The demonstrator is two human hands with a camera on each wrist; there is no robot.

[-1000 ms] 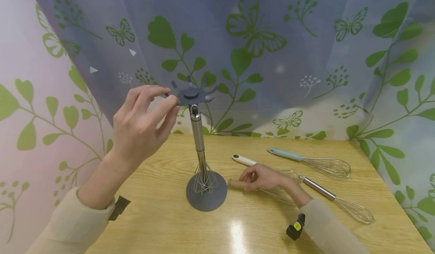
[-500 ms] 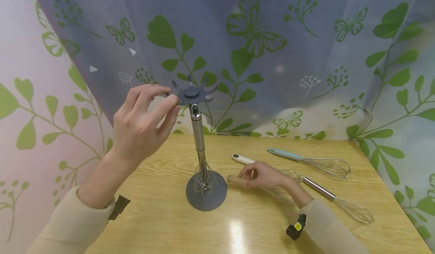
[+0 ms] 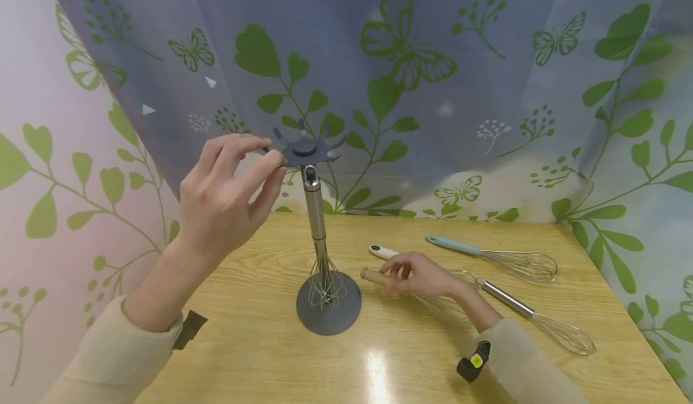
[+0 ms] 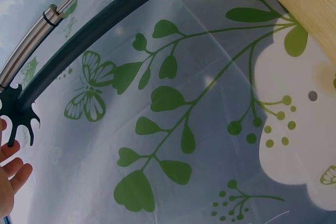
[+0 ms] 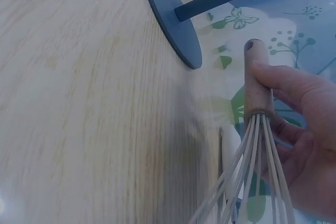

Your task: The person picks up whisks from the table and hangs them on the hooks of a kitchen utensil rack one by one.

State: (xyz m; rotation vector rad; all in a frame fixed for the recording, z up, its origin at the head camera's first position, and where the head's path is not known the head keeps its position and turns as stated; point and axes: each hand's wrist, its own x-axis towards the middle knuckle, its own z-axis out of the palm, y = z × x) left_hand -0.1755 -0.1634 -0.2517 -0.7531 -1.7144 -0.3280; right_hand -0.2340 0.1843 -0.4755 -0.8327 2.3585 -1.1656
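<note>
My left hand pinches one hook of a dark grey utensil stand at its top. From that stand hangs a steel-handled whisk, its wires over the round base. In the left wrist view my left fingers are beside the hooked top, at the left edge. Right of the base, my right hand holds a wooden-handled whisk. The right wrist view shows the thumb on the wooden handle, the wires fanning downward and a gap between whisk and tabletop.
On the wooden table to the right lie a white-handled whisk, partly behind my right hand, a light blue-handled whisk and another steel-handled whisk. A patterned curtain hangs behind the table.
The wooden-handled whisk has risen a little in my right hand, its handle end tilting up and away from the table. My left hand and the stand stay where they were.
</note>
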